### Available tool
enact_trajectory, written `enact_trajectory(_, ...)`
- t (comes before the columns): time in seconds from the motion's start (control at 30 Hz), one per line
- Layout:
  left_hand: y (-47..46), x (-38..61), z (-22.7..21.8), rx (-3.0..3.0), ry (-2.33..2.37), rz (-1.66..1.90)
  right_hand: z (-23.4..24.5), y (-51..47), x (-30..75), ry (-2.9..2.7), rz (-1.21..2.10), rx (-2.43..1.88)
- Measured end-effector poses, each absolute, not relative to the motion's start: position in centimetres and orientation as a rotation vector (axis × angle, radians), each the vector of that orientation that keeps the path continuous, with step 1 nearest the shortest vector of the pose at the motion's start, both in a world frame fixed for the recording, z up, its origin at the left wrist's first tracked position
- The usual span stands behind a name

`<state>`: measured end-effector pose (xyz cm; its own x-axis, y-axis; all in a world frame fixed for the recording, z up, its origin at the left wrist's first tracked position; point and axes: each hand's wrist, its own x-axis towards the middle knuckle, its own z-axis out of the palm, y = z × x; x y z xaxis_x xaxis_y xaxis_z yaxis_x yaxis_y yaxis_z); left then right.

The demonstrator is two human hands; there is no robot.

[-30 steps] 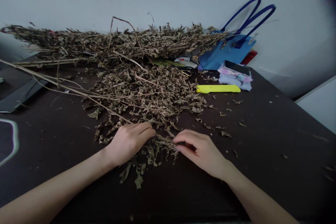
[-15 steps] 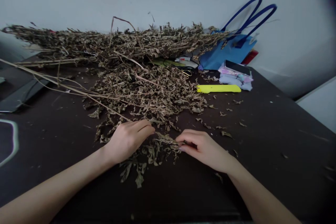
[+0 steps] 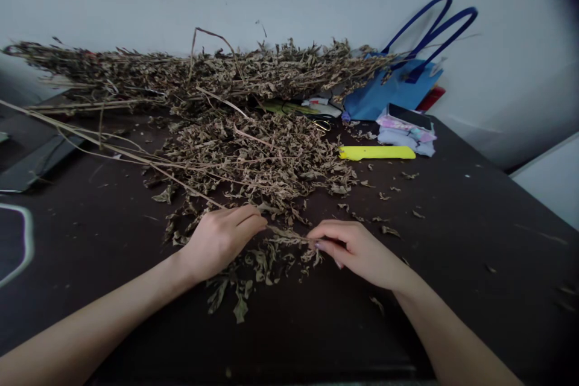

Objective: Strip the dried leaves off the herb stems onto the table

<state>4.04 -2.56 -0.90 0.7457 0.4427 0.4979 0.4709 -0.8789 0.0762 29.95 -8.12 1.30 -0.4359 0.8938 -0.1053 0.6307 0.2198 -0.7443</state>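
Note:
A dried leafy stem (image 3: 289, 233) stretches between my two hands, low over the dark table. My left hand (image 3: 222, 238) is closed around the stem, with its fingertips pointing right. Thumb and fingers of my right hand (image 3: 357, 247) pinch the stem's right end. Curled grey-green leaves (image 3: 242, 298) hang or lie below the stem, beside my left hand; I cannot tell which are attached. Just beyond my hands spreads a heap of loose dried leaves (image 3: 271, 163), with long bare stalks (image 3: 136, 157) running across it from the left.
A long pile of dried plants (image 3: 226, 75) lies along the wall. Behind the heap, at right, stand a blue bag (image 3: 384, 93), a phone (image 3: 409, 116) on folded cloth (image 3: 407, 137), and a yellow strip-like object (image 3: 377, 152). Scissors (image 3: 322, 125) lie beside the heap. Leaf scraps dot the dark table (image 3: 474, 241).
My right hand has shifted slightly right along the stem, toward its tip. My left hand stays in place.

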Motion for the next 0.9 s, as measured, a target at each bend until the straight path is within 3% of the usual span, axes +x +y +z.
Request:
enact_trajectory(0.5,-2.5,3.9,-0.9,-2.900,-0.767,-0.804,0.4,-7.4,30.8,-1.870,1.423,-1.434)
enact_trajectory(0.9,-2.3,3.6,-0.9,-2.866,-0.764,-0.784,0.9,-7.1,30.8,-2.141,1.098,-1.409)
